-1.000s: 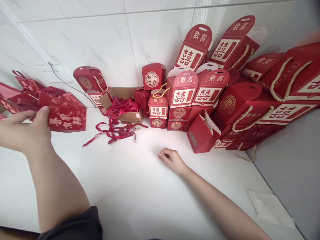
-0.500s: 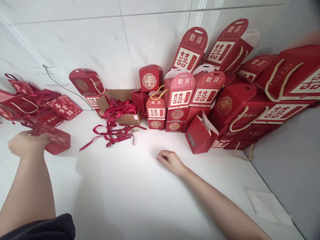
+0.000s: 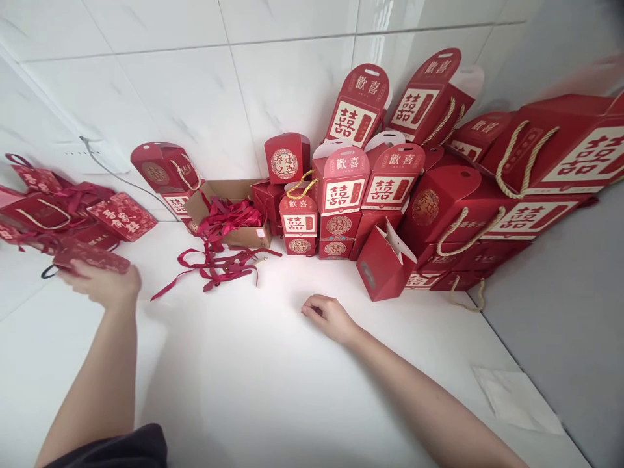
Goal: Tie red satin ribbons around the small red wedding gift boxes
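My left hand [image 3: 104,285] is closed around a red patterned gift box [image 3: 92,258] at the left of the white table. A dark loop handle [image 3: 49,272] sticks out from the box's left end, and the palm covers part of its lower side. My right hand [image 3: 329,317] rests on the table near the middle, fingers curled in, with nothing visible in them. Dark red ribbons [image 3: 221,266] lie loose between the hands. Behind them a cardboard box [image 3: 248,238] holds more ribbon. A red gift box with an open top [image 3: 383,266] stands tilted beyond my right hand.
Stacked red gift boxes with rope handles [image 3: 468,214] fill the back right, against the tiled wall [image 3: 292,84]. More red boxes [image 3: 121,216] pile up at the far left. A white sheet [image 3: 517,400] lies at the right edge. A cable [image 3: 117,170] runs down the wall.
My left hand has turned and moved right relative to the box, which is now tilted with its loop handle showing. My right hand stays put; the view has shifted slightly.
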`<state>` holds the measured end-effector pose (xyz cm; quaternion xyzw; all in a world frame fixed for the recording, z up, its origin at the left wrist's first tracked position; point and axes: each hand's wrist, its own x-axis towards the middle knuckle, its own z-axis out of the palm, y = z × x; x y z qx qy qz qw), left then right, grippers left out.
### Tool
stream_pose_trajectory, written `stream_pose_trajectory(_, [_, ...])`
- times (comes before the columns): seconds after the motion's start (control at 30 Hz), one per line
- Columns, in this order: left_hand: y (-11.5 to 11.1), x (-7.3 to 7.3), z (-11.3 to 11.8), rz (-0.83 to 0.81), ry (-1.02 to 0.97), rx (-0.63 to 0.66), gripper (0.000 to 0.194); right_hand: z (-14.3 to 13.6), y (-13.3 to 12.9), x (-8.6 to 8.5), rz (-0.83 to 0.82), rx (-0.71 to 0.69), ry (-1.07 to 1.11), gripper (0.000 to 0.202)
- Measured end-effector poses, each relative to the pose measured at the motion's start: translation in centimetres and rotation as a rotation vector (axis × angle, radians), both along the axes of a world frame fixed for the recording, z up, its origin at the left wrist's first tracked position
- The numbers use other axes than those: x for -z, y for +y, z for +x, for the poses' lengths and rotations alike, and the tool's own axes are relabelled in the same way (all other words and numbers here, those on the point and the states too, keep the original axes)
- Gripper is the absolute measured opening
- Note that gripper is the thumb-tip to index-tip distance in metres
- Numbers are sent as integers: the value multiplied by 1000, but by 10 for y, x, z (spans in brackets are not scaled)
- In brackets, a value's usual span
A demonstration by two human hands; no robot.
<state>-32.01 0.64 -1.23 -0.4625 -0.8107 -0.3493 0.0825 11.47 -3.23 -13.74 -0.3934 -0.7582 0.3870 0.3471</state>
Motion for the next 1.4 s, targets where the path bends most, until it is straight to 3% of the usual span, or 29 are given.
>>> stream_pose_trajectory(0.03, [5, 2, 14, 28, 14, -36, 93, 0, 0, 0, 0, 0, 0, 24])
stream_pose_trajectory(0.07, [11, 3, 28, -8, 36, 23, 86, 0, 0, 0, 1, 0, -1, 24])
stream_pose_trajectory(0.17, [30, 7, 69, -193, 41, 293, 44, 0, -1, 0, 5, 4, -2, 24])
stream_pose_trajectory(0.3, [49, 10, 103, -514, -26, 582, 30, 1, -1, 0, 6, 0, -3, 23])
stream_pose_trajectory(0.4, [56, 11, 106, -623, -22, 596, 33, 1, -1, -1, 2, -7, -6, 23])
stream_pose_trajectory(0.57, [59, 18, 90, -618, 20, 512, 48, 2, 0, -2, -6, -13, -6, 24])
stream_pose_trajectory(0.77, [60, 32, 86, -639, -31, 602, 41, 2, 0, -1, -13, -23, -5, 24])
stream_pose_trajectory(0.93, [62, 34, 93, -588, -92, 629, 33, 2, 1, 0, -11, -27, -1, 22])
stream_pose_trajectory(1.07, [54, 25, 101, -561, -182, 672, 35, 2, 0, 0, -7, -22, 7, 22])
stream_pose_trajectory(1.23, [31, -10, 125, -535, -379, 769, 40, 2, -1, -5, 0, -16, 32, 24])
stream_pose_trajectory(1.3, [19, -26, 145, -467, -546, 822, 38, 3, 0, -17, 5, -20, 56, 23])
stream_pose_trajectory(1.4, [0, -43, 184, -319, -844, 917, 37, 8, 1, -51, 21, 1, 111, 20])
